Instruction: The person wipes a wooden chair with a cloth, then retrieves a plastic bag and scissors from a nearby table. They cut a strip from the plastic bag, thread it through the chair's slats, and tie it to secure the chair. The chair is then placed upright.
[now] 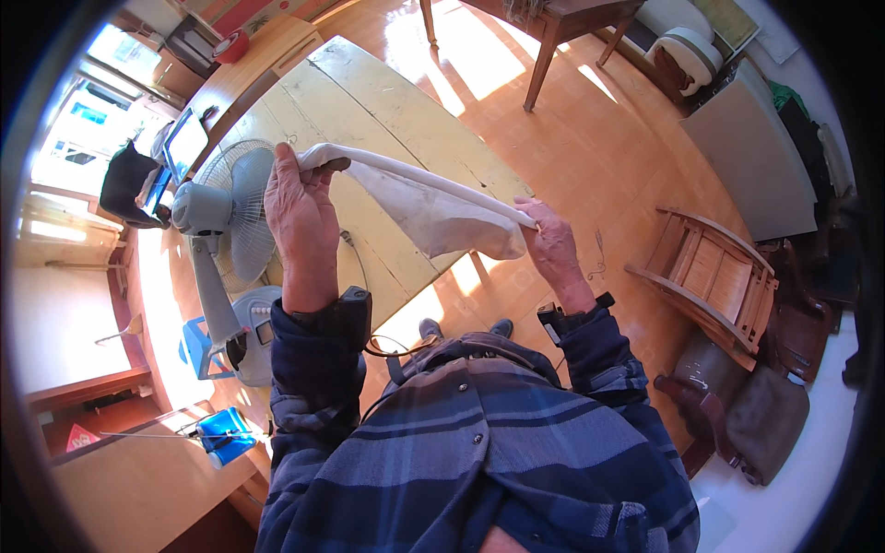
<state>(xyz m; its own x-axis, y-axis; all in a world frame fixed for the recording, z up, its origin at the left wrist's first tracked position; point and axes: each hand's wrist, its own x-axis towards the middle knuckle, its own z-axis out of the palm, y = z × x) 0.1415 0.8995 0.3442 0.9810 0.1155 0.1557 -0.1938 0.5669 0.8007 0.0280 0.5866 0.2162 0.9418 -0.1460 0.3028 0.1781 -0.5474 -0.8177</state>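
A white cloth (pixel 419 207) hangs stretched between my two hands, its top edge taut and its lower part drooping in a loose fold over the pale yellow table. My left hand (pixel 302 217) pinches one end between thumb and fingers. At the other end, a corner is gripped in the fingers of my right hand (pixel 555 241). Just left of my left hand stands a grey electric fan (pixel 214 210) with a round wire guard, partly hidden behind that hand and sleeve.
The plank-topped table (pixel 406 97) spreads out ahead. Beyond it stands a wooden table (pixel 553 32). To the right are a wooden chair (pixel 705 276) and a dark brown chair (pixel 751 405). A small blue object (pixel 224 435) lies on a wooden surface at lower left.
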